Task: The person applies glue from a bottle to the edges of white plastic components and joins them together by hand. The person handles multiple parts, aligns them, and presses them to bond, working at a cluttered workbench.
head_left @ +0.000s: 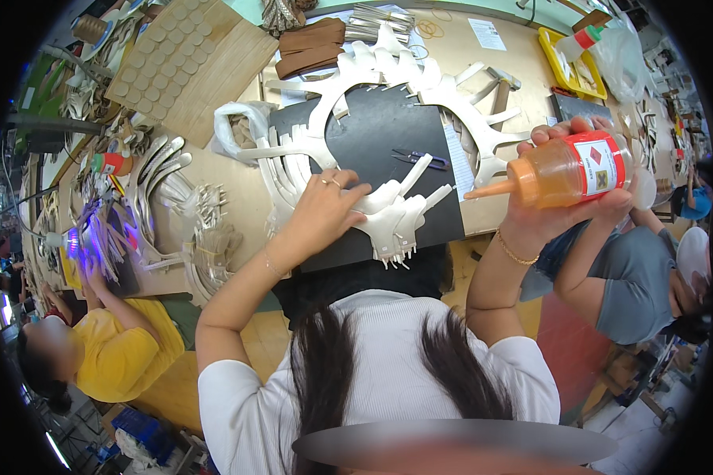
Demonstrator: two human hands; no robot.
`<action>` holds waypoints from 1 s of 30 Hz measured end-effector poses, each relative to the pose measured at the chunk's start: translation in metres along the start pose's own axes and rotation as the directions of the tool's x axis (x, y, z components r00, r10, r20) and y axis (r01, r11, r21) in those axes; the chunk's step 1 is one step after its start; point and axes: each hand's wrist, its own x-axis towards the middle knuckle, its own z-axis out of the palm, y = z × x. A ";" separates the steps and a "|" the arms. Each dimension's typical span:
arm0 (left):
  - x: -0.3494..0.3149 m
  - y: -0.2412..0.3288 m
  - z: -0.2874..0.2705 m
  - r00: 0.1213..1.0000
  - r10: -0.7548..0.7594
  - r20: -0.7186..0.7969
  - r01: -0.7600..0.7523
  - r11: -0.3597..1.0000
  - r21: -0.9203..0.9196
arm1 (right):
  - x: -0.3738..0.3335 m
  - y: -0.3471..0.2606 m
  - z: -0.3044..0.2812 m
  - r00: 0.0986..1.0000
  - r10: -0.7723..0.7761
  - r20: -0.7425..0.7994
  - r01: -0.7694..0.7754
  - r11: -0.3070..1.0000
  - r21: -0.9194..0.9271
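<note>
My right hand (523,226) is closed around a squeeze bottle (590,168) with a clear body, red label and orange nozzle. Held tilted above the table's right side, its nozzle points left. My left hand (325,210) rests by a cluster of flat white branched pieces (392,222) with small pins along the lower edge. Its thumb touches or nearly touches their left end, with index finger and thumb apart. A black board (364,138) lies beneath. Around it, more white curved pieces (388,67) form an arch. Purple-handled thread snips (421,159) lie on the board.
A hammer (501,85) lies beyond the arch, near a yellow tray (570,67). Brown strips (310,46) and a wooden board with round discs (166,63) are at the far left. Bundled pale strips (206,214) lie left. Co-workers sit left, in yellow (131,348), and right, in grey (634,277).
</note>
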 end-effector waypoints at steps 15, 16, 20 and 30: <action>-0.029 0.004 0.004 0.995 0.002 0.096 -0.008 0.998 0.063 | -0.006 0.007 -0.001 0.997 0.083 -0.008 -0.081 0.990 0.117; -0.029 0.006 0.006 0.986 -0.010 0.166 -0.005 0.996 0.092 | -0.006 0.007 0.000 0.996 0.092 -0.011 -0.090 0.985 0.144; -0.024 0.011 0.005 0.983 0.025 0.181 -0.048 0.991 0.123 | -0.007 0.004 0.000 0.998 0.065 -0.015 -0.064 0.997 0.042; -0.009 0.034 -0.097 0.873 -0.311 0.375 0.486 0.486 -0.727 | -0.011 0.024 0.022 0.990 -0.064 -0.127 -0.001 0.889 -0.457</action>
